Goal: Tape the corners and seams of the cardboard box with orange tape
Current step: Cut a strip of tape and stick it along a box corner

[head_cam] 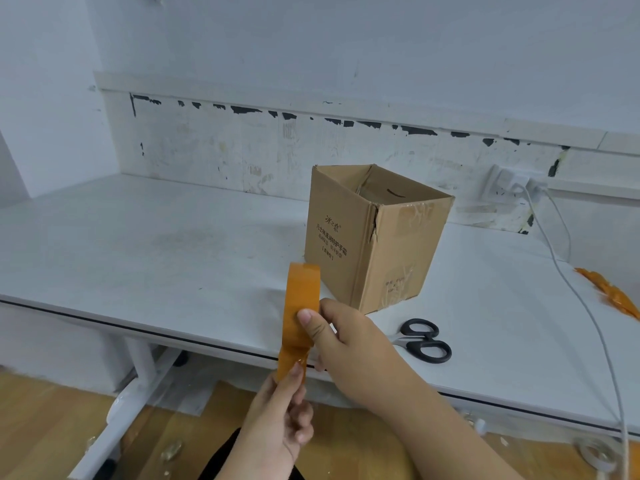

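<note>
An open-topped cardboard box [374,237] with printed text stands on the white table [156,244], one corner facing me and torn near its top. In front of the box my right hand [346,341] grips the roll of orange tape [302,299], thumb across its outer face. Below the roll, my left hand [287,410] pinches the free end of the tape [289,363], a short strip drawn down from the roll. Both hands are over the table's front edge.
Black-handled scissors [424,339] lie on the table right of my hands. A crumpled scrap of orange tape [613,292] sits at the far right. A white cable [568,282] runs from a wall socket [509,183] across the table's right side.
</note>
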